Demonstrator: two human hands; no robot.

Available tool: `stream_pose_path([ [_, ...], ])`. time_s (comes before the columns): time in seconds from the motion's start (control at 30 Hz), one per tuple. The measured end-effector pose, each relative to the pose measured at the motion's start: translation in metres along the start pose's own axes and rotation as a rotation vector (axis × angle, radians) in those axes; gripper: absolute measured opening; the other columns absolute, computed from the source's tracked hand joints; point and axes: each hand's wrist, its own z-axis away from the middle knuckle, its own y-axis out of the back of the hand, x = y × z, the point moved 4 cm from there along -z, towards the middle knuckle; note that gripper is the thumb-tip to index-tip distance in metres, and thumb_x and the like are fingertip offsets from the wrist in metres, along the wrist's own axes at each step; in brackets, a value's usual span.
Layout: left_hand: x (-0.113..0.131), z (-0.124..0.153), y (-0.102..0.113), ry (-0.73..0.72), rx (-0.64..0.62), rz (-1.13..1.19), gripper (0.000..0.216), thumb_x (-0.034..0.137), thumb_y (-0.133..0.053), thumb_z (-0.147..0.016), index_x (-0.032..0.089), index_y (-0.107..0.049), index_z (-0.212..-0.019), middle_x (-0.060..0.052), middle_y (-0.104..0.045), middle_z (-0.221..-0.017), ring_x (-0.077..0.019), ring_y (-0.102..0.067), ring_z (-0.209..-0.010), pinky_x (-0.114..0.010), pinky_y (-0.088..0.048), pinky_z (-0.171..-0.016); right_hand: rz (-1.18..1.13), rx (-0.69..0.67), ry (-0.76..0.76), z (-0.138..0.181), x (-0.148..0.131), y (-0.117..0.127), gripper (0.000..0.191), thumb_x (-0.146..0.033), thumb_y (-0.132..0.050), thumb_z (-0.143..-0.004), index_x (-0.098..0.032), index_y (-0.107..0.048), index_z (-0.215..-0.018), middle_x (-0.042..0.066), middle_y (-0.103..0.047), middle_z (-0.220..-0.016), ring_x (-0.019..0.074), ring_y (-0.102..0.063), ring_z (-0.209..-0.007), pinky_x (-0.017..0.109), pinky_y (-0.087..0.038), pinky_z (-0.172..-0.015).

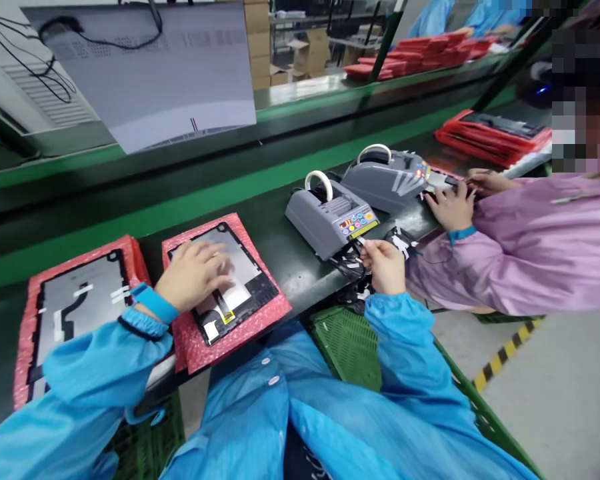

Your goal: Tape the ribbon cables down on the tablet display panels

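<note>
My left hand (194,272) rests over a flat black-and-silver device panel (240,257), palm down with the fingers spread; part of the panel is hidden beneath it. Red bubble wrap (265,312) lies under this panel. At the front of a grey tape dispenser (313,223), my right hand (386,265) pinches a small white strip of tape (362,241) at the outlet. The dispenser carries a white tape roll (320,180) and a lit button panel. Black cables (350,261) with white bits hang just below it.
A second panel (90,287) with white tape strips sits on red wrap at left. Another tape dispenser (383,177) stands behind mine. On the right, a co-worker's hand (453,205) works at the bench. Green crates (345,343) are below the bench edge.
</note>
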Motion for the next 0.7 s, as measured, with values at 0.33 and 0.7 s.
stream_pose_path([
  [0.33, 0.076, -0.036, -0.014, -0.307, -0.186, 0.277, 0.068, 0.068, -0.046, -0.081, 0.01, -0.059, -0.116, -0.018, -0.062, -0.12, -0.0311, -0.05, -0.121, -0.055, -0.02, -0.113, -0.121, 0.051, -0.063, 0.01, 0.007, 0.008, 0.045, -0.055, -0.071, -0.057, -0.021, -0.049, -0.078, -0.002, -0.063, -0.068, 0.0082, -0.055, -0.054, 0.017, -0.04, -0.043],
  [0.7, 0.063, -0.026, -0.001, -0.279, -0.107, 0.545, 0.051, 0.055, -0.052, -0.085, 0.015, -0.057, -0.117, -0.015, -0.059, -0.127, -0.026, -0.053, -0.118, -0.049, -0.029, -0.109, -0.068, 0.106, 0.002, 0.003, 0.005, 0.002, 0.057, -0.043, -0.076, -0.05, -0.025, -0.035, -0.085, -0.006, -0.06, -0.062, 0.0119, -0.057, -0.055, 0.02, -0.04, -0.046],
])
